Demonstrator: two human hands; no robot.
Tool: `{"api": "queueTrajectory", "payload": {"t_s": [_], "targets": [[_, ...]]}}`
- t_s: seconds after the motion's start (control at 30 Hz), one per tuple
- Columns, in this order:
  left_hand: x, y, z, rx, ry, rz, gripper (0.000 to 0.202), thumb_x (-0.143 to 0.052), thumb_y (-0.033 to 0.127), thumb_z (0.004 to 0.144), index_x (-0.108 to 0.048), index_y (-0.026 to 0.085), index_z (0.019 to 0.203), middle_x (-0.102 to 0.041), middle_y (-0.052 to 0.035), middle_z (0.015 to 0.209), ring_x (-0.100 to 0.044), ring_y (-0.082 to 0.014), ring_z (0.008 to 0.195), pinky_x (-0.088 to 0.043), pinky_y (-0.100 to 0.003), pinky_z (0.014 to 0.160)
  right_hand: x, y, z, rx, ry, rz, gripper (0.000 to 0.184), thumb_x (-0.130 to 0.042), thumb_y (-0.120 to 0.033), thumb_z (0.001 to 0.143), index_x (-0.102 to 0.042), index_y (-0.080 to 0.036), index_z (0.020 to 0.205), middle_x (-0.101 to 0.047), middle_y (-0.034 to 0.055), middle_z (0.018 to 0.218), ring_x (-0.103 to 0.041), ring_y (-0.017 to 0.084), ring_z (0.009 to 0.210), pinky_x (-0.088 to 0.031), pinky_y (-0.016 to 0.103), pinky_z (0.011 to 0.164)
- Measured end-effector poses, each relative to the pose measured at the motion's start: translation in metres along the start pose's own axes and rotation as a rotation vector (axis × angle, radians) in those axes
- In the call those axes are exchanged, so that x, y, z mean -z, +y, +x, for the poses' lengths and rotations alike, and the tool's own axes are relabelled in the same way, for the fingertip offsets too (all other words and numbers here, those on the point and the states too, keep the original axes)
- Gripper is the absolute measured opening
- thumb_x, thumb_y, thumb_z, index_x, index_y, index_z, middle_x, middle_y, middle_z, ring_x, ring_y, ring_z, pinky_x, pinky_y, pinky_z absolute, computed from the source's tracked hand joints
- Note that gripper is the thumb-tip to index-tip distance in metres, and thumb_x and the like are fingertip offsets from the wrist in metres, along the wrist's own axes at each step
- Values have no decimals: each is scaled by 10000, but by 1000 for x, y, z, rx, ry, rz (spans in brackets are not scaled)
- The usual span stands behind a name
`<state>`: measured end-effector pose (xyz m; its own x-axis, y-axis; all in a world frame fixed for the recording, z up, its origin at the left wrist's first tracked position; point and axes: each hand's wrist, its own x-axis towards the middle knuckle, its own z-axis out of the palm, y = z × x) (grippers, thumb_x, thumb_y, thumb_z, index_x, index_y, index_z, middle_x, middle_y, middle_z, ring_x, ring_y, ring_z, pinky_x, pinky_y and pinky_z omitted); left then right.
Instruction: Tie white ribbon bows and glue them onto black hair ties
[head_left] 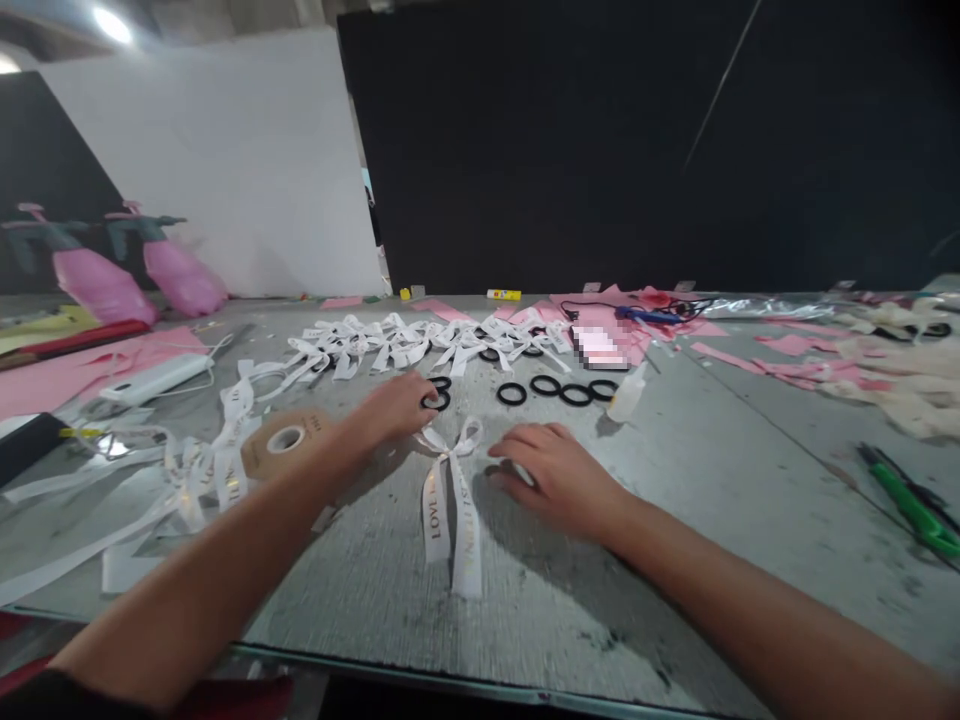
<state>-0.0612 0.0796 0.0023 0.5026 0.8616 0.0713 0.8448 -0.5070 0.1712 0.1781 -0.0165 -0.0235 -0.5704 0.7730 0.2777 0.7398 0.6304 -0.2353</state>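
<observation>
A white ribbon bow (452,500) with gold lettering lies on the grey table (675,520) in front of me, tails toward me. My left hand (396,408) reaches past it, fingers closed on a black ring (435,400) just beyond the bow's loops. My right hand (551,470) rests on the table right of the bow, fingers curled over a small pale object (523,475) that I cannot make out.
A row of finished white bows (420,340) lies farther back, black rings (559,388) in front of it and a small white bottle (627,393) beside them. A ribbon spool (286,440) and loose ribbon sit left. Pink paper (615,325) lies behind, green scissors (911,500) right.
</observation>
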Motion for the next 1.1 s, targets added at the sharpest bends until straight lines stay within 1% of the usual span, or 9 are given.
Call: {"api": "queueTrajectory", "payload": {"t_s": [0.1,0.2,0.53,0.6,0.67,0.77,0.87,1.0,1.1], "targets": [[-7,-11,21,-35,-68,26,163,-618,208,745,-689,166,885,-631,-124,1036,-570,-261,972,-412,-335,825,4,20,0,-223,29,-37,186,-543,-307,898,-650,-178,980,-665,99,955,-618,242,869,-409,372,754],[-10,-13,21,-51,-89,29,107,-570,173,760,-668,168,802,-645,-112,952,-571,-236,904,-400,-311,773,6,34,0,-352,62,16,160,-525,-301,876,-637,-187,866,-656,78,813,-576,198,684,-365,317,622],[-6,-17,9,-109,-53,-56,119,-525,182,804,-558,181,918,-637,-61,881,-554,-187,776,-375,-281,690,22,39,2,-493,184,0,256,-489,-367,865,-611,-214,699,-604,40,599,-518,184,564,-270,303,549],[1,-9,2,-128,24,-110,92,-502,205,836,-527,188,922,-625,-45,886,-540,-172,767,-383,-277,696,37,50,-1,-632,284,-85,384,-460,-456,882,-571,-218,601,-593,57,579,-527,203,573,-262,314,539],[5,4,-6,-119,226,-214,64,-504,251,862,-506,196,894,-612,-37,866,-528,-169,762,-394,-287,713,52,67,-6,-788,391,-173,435,-457,-553,874,-580,-216,628,-616,88,635,-568,242,643,-300,329,559],[-4,32,-16,-242,467,-257,58,-467,237,897,-502,200,871,-613,-60,916,-527,-188,853,-390,-323,796,67,97,-16,-850,501,-300,601,-557,-702,758,-596,-171,1037,-655,181,966,-602,338,904,-398,379,669],[-24,60,-21,-524,272,-159,136,-424,176,913,-526,208,829,-635,-54,887,-528,-207,889,-343,-362,847,66,124,-25,-744,392,-338,831,-617,-712,699,-477,-119,1264,-542,257,1249,-529,395,1116,-431,433,775],[-42,79,-22,-655,67,-59,131,-451,171,912,-570,208,871,-660,-69,920,-536,-233,913,-316,-381,828,55,141,-24,-615,29,-180,386,-608,-506,813,-635,-161,986,-664,156,1034,-622,291,938,-453,379,751],[-40,78,-24,-648,11,-109,120,-497,238,913,-593,196,973,-668,-96,976,-550,-253,951,-323,-391,856,48,137,-18,-615,41,-204,268,-600,-420,845,-641,-156,861,-680,153,895,-633,283,848,-436,391,740]]}}
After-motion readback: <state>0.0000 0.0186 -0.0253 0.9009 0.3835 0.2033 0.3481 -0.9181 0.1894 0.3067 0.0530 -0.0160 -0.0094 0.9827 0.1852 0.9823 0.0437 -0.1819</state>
